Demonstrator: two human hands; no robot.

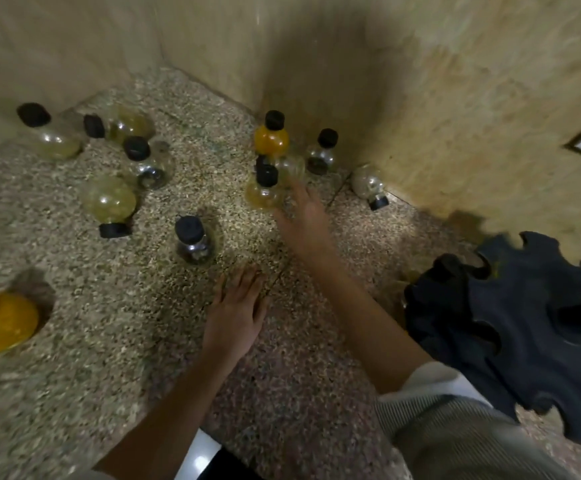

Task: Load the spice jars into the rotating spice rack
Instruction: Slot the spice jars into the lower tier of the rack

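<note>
Several round glass spice jars with black caps stand or lie on the speckled floor [116,341]. My right hand [304,216] is stretched out with fingers apart, its fingertips beside a pale yellow jar [263,195]; it looks blurred. An orange jar [271,140] stands just behind, with a dark-filled jar [322,155] to its right. My left hand [235,313] rests flat on the floor, empty, just below a dark-filled jar [193,242]. The black spice rack [524,327], with scalloped slots, sits at the right.
More jars lie at the left: a fallen yellow one [110,202], a big orange one [3,325] at the left edge, and another [368,185] on its side by the beige wall [455,116]. Walls form a corner behind the jars.
</note>
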